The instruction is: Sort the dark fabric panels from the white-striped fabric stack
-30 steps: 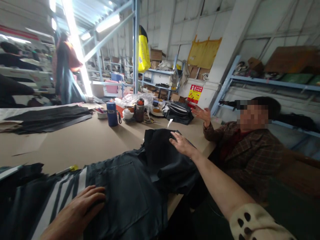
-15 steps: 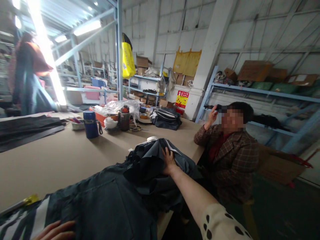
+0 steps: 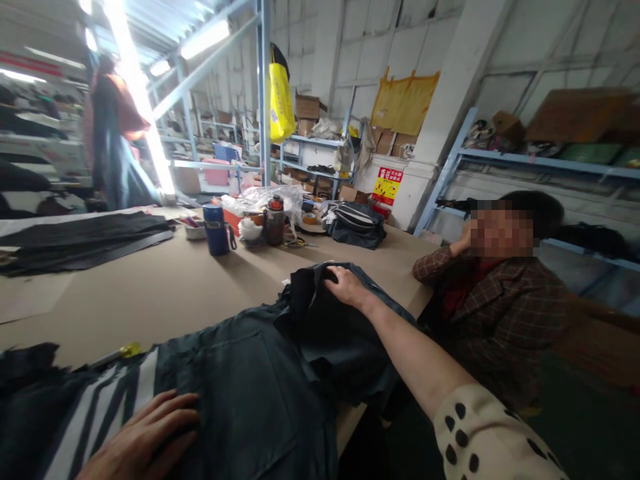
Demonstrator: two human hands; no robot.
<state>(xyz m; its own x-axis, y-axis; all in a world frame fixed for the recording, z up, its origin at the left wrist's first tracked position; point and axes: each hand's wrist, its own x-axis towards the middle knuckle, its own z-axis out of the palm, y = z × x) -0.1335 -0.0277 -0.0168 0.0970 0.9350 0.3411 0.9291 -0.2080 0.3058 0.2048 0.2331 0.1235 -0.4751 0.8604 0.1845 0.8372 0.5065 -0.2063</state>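
A dark grey-green garment (image 3: 245,393) with pale stripes at its left end lies along the near side of the table. My left hand (image 3: 150,430) rests flat on it beside the stripes, fingers stretched out. Farther off, my right hand (image 3: 346,287) has its fingers curled over a raised fold of the bunched dark cloth at the garment's far end. Whether that cloth is one piece with the rest I cannot tell. The thumb of my right hand is largely hidden.
Across the tan table (image 3: 240,283) stand a blue flask (image 3: 216,230), a dark bottle (image 3: 275,221), scissors (image 3: 300,243) and a folded dark bundle (image 3: 354,223). Dark cloth pieces (image 3: 90,240) lie at left. A person in a checked jacket (image 3: 510,313) sits at the right.
My right hand has gone from lying spread on the cloth to gripping a fold. The view has turned left, and my left hand shows more fully. The seated person's raised hand has lowered toward the head.
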